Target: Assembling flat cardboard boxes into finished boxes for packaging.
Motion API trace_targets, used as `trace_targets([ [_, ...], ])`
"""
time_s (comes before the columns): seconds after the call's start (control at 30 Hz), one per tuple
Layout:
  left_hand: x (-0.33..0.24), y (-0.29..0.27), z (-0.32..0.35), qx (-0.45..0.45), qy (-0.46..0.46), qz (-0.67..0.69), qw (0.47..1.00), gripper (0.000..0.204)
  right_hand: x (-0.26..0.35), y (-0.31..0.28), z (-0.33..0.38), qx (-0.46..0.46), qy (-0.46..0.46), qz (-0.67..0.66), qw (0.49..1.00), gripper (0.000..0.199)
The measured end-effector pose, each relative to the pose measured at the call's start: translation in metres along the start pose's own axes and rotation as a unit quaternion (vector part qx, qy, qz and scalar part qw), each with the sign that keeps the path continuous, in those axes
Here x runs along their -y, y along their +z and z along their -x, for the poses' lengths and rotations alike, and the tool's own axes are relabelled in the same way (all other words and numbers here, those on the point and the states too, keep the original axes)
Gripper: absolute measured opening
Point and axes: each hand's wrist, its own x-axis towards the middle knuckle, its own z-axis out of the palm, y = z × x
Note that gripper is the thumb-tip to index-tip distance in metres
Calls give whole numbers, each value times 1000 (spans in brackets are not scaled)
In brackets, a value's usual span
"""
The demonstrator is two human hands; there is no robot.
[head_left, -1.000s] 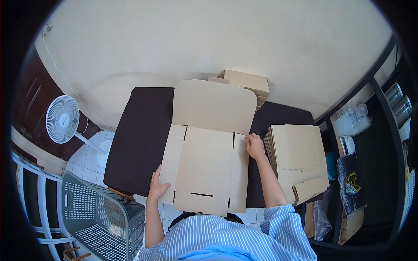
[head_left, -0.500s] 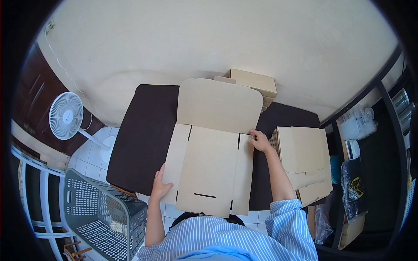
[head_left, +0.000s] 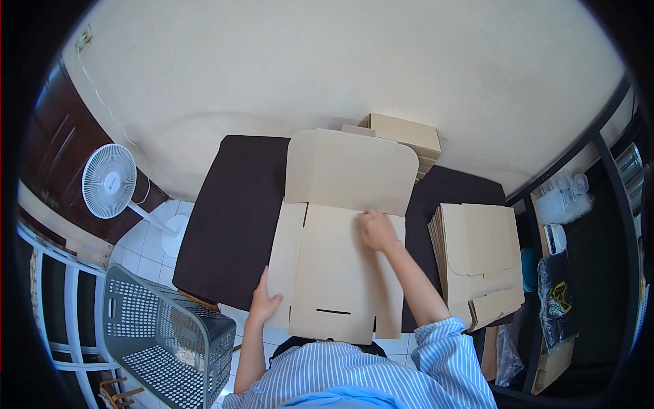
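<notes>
A flat, unfolded cardboard box blank (head_left: 334,262) lies across the table, with dark slots cut along its creases. Its far flap (head_left: 351,167), rounded at the corners, is bent up at the far end. My left hand (head_left: 266,300) rests against the left edge of the blank near its front, fingers stretched and thumb apart. Over the right part of the blank, close to the far crease, is my right hand (head_left: 377,230). Its fingers are curled into a fist, with nothing visible in them, and hide part of the crease.
A pile of flat cardboard blanks (head_left: 480,238) lies on the dark tabletop (head_left: 228,211) at right. Boxes (head_left: 405,133) are stacked by the wall. A white fan (head_left: 109,180) and a grey laundry basket (head_left: 163,334) stand left; a dark shelf (head_left: 606,160) stands right.
My right hand has moved left from the blank's right edge onto its face and curled its fingers. My left hand stays by the left edge. The whole view has shifted slightly.
</notes>
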Motion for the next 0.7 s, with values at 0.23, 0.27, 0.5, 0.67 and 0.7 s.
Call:
trace_targets([
  [0.23,2,2,14,13,-8,5,1000,82,103,31,-67,25,-127,-151,980,45],
  [0.27,-3,1,16,29,-43,32,998,85,107,36,-75,54,-99,-140,984,52],
  [0.5,0,-4,23,28,-50,4,998,85,132,36,-84,131,-29,-68,989,64],
  [0.67,-3,-3,21,30,-24,12,999,79,118,58,-34,-57,-33,-157,985,57],
  [0.7,-1,-2,22,16,-9,0,1000,77,115,60,-11,-68,-23,-167,983,55],
])
